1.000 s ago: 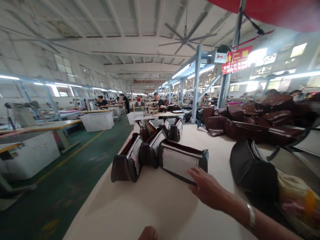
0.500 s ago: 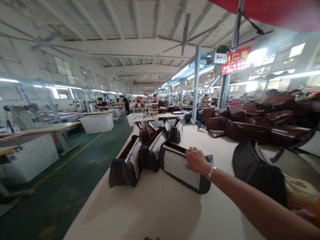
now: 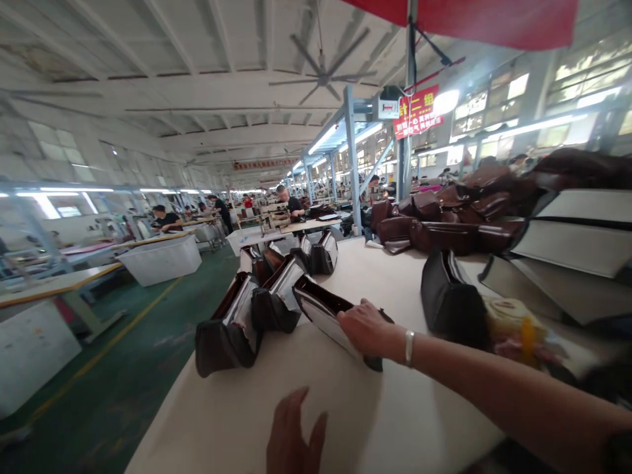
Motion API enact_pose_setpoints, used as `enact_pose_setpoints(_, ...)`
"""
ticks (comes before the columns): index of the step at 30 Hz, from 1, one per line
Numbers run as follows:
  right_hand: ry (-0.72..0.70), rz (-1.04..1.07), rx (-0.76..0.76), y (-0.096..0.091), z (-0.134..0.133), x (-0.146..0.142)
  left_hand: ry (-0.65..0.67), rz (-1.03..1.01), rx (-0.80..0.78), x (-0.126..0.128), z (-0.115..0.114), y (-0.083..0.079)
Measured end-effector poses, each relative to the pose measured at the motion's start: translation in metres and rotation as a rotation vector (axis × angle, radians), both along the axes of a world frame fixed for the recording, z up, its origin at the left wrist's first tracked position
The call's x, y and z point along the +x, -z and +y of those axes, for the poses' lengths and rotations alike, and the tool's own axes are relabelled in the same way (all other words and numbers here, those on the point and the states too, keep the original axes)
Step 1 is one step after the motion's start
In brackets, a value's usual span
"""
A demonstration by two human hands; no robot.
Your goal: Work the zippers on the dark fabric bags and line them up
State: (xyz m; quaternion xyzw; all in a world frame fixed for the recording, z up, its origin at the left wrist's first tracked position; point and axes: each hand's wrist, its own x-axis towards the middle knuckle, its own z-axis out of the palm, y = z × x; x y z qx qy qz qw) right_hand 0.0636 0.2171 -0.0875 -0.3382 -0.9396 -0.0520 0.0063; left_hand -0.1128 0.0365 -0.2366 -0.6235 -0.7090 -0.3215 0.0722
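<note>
Now our right hand grips the top rim of the nearest bag, which sits tilted on the counter; our left hand hovers open and holds nothing. We judge the bag light and soft-sided, best held by that rim.

left hand cut off by bottom edge, right hand hides part of bag, yellow item blurred.

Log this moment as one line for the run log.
right hand: on rim of dark bag, grip unclear | left hand: open, over table | nearby: row of bags alongside
</note>
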Motion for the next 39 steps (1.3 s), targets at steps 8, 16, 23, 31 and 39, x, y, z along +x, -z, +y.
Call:
enact_pose_setpoints(8,-0.204,0.076,-0.118,-0.004,-0.075,0.056,0.636,0.014,-0.093,0.062,0.062,-0.106)
enact_pose_setpoints(16,-0.322,0.23,-0.194,-0.013,-0.042,0.154,0.736,-0.006,-0.253,0.093,0.077,-0.106)
enact_pose_setpoints(23,-0.351,0.45,-0.339,0.005,-0.019,0.163,0.839,-0.068,-0.374,0.1,0.089,-0.145)
enact_pose_setpoints(31,-0.211,0.889,-1.089,-0.012,-0.073,0.164,0.92,-0.692,-0.814,0.108,0.045,-0.201)
enact_pose_setpoints(39,-0.14,1.009,-1.36,-0.011,-0.093,0.17,0.906,-0.842,-0.79,0.119,0.037,-0.184)
